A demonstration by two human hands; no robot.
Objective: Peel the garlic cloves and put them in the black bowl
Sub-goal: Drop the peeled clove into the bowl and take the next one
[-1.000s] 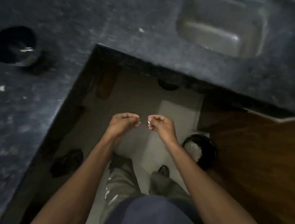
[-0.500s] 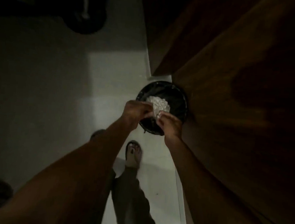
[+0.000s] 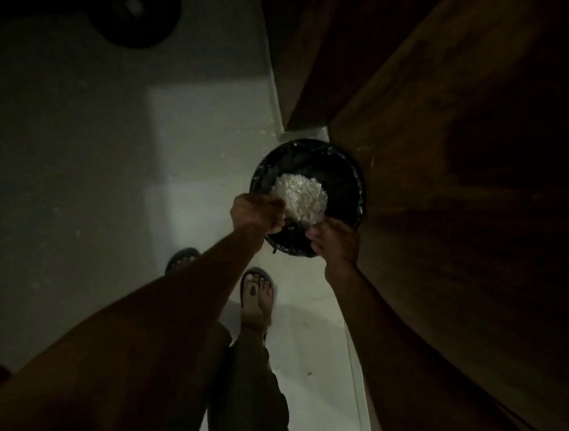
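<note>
Two hands meet over a bin on the floor, and I see them from straight above. The bin is round, lined with a black bag, and holds a pale heap of peels at its middle. It stands just beside a dark wooden panel on the right.

The left hand has its grip curled into a loose fist at the bin's near-left rim; the picture is too dim for me to tell what, if anything, sits inside it. The right hand has its fingers curled too, thumb against fingertips at the heap's near edge, as if pinching something small and pale, but I cannot tell for certain. No clove shows clearly enough for me to give its long axis or which way it points.

Below the hands, a foot in a sandal stands on the floor, toes pointing toward the bin. A dark round thing lies at the top left.
</note>
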